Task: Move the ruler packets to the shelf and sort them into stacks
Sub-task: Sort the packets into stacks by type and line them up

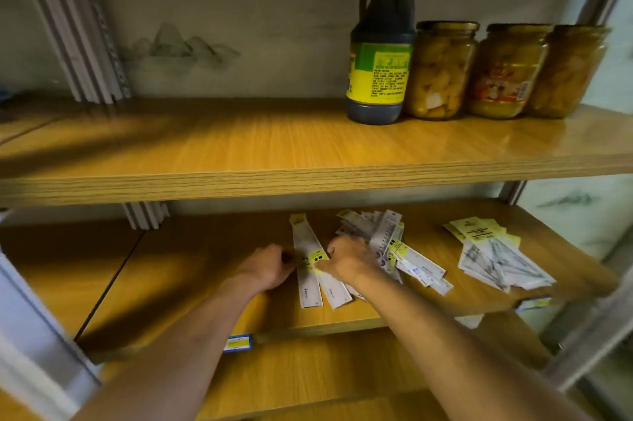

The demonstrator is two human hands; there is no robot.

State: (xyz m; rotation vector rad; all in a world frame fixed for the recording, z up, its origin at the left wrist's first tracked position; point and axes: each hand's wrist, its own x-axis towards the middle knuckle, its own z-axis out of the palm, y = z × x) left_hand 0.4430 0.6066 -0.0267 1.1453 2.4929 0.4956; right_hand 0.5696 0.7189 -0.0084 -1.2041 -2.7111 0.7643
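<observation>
Two wooden shelves fill your view. The upper shelf (239, 146) carries a dark sauce bottle (380, 53) and three jars of preserved fruit (442, 71) at its right end, well apart from your work. The lower shelf (178, 283) holds every ruler packet: a tidy stack of wider packets (496, 256) at the right, a loose fanned heap (387, 242) in the middle, and a narrow new stack (308, 269) to its left, evidently laid apart so that like goes with like. Your right hand (346, 259), fingers curled, pinches a yellow-labelled packet (317, 257) over the new stack. Your left hand (270, 266), fingers curled, touches that stack's left edge, probably squaring it; whether it grips is unclear.
</observation>
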